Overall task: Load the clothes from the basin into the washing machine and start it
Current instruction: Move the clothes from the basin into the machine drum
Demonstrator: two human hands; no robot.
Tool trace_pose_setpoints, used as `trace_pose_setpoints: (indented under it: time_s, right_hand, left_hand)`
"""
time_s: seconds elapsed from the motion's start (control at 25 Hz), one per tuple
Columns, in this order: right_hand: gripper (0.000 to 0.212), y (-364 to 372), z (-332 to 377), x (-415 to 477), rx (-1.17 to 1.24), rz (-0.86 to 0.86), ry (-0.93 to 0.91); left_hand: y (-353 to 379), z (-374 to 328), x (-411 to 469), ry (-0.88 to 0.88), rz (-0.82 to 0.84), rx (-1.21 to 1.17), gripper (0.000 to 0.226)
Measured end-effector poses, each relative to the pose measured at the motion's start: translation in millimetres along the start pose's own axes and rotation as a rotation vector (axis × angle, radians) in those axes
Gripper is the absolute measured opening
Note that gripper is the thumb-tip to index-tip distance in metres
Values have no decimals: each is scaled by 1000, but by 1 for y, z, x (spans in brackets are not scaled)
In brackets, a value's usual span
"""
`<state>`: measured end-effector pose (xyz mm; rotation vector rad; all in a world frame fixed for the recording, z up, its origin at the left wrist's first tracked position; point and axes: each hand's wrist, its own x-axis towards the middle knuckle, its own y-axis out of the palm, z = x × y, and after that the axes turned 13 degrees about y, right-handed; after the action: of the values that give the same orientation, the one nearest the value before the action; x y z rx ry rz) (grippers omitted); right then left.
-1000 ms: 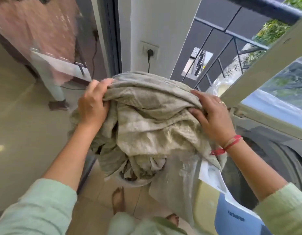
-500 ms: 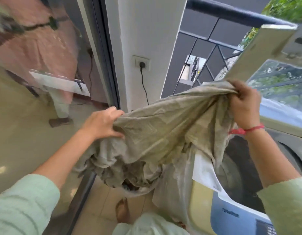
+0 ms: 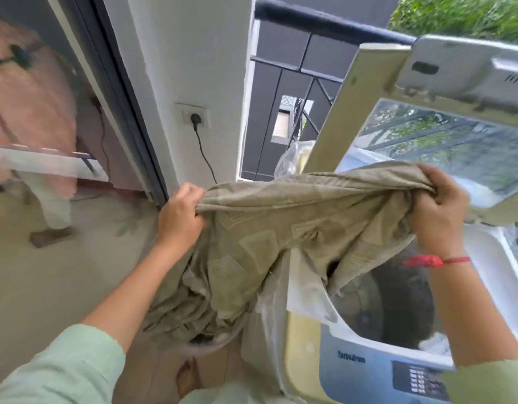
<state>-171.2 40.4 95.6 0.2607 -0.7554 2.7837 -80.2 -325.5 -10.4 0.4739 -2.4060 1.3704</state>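
Head view: olive-green patterned cloth (image 3: 295, 225) stretched across left rim of white-and-blue top-loading washing machine (image 3: 354, 374), trailing into pale round basin (image 3: 214, 346) just left of it. Gripped at bunched edges by left hand (image 3: 179, 217), left of machine, and right hand (image 3: 438, 212), above drum opening.

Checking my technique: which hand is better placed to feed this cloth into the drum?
Probably right: the right hand grips the cloth over the open drum; left hand is over the floor.
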Motion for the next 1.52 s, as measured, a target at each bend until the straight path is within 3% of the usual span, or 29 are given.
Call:
trace_pose_setpoints:
  time_s: [0.08,0.16,0.24,0.32,0.36,0.4,0.48,0.52,0.56,0.64,0.68,0.76,0.8,0.88,0.92,1.0,1.04,1.12,1.2,1.28,1.44,1.52]
  right_hand:
    - [52,-35,-8,18,125,-160,-9]
    - [49,-67,-30,27,240,-321,23]
    - [45,-77,-67,18,250,-407,158]
    - [40,-76,-116,5,-57,-386,322]
    - [37,-73,-147,-1,-286,-221,409]
    - [33,-66,-171,-11,-546,71,542]
    - [43,-55,-202,-26,-931,618,647]
    - [48,-48,-204,-29,-981,704,628]
    - [50,-38,-197,-28,-956,678,585]
    - [48,-12,-154,-26,-755,465,395]
    - [49,4,-122,-27,-612,376,245]
    - [68,49,-49,-30,-473,482,-66]
    - [84,76,-17,-37,-604,627,-194]
    - [101,140,5,-57,-1119,814,-358]
    - [92,169,5,-63,-1323,820,-398]
    - [46,195,0,-62,-1462,724,-411]
    - [32,196,-2,-60,-1405,666,-424]
    - [25,182,-6,-59,-1201,590,-478]
    - [27,155,-1,-57,-953,541,-447]
    - [34,120,11,-52,-750,459,-351]
    - [38,31,27,-34,-275,82,-387]
    - [38,12,14,-28,-281,-77,-414]
  left_hand:
    - [-10,-47,31,104,-223,-74,15]
    - [-2,-98,56,189,-307,-191,29]
    - [26,-138,59,256,-219,-260,32]
    - [72,-159,48,270,74,-182,36]
    - [97,-163,39,270,311,-29,46]
    - [116,-165,30,283,541,139,60]
    - [135,-159,29,318,778,262,77]
    - [135,-152,34,320,829,174,82]
    - [126,-143,38,314,833,21,87]
    - [93,-114,36,256,679,-247,91]
    - [79,-94,27,202,555,-297,88]
    - [59,-39,-2,66,436,-235,91]
    - [58,-11,-22,-6,507,-158,103]
    - [74,29,-59,-174,825,-33,134]
    - [88,43,-73,-236,935,-20,145]
    - [114,52,-85,-295,965,-87,153]
    - [125,53,-87,-323,931,-128,152]
    - [135,47,-89,-356,836,-185,142]
    - [128,34,-83,-346,672,-277,102]
    - [103,12,-66,-278,363,-328,60]
    - [24,-53,-8,48,-271,-153,56]
    - [4,-83,24,239,-370,75,53]
